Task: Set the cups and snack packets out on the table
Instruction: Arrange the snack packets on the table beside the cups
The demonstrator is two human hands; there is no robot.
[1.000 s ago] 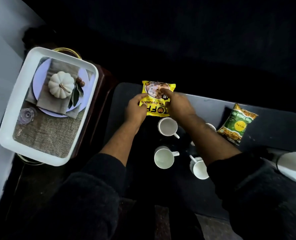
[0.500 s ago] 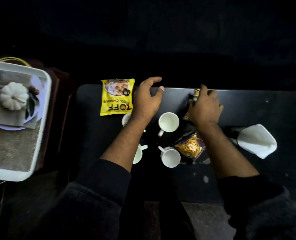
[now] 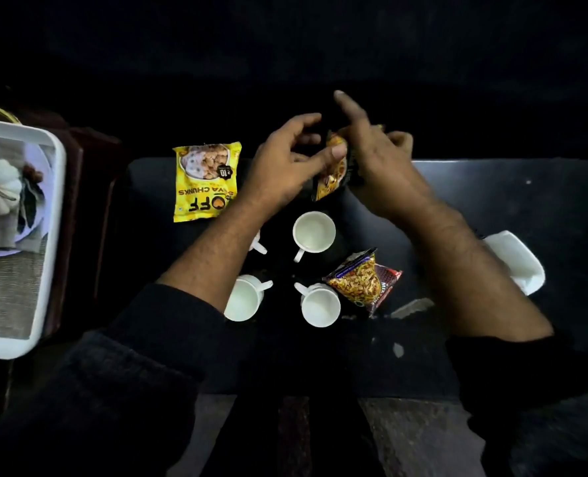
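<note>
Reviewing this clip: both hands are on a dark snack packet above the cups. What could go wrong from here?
1. The dark snack packet is pinched between the left hand and right hand at the table's far edge; if it slips it may drop behind the table.
2. The left forearm passes right over a partly hidden cup; pulling back might knock it.
3. The mixture packet looks to be touching the near-right cup, so shifting it may nudge that cup.

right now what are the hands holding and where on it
Both hands hold one dark snack packet above the table: left hand pinches its left edge, right hand grips its right side.
</note>
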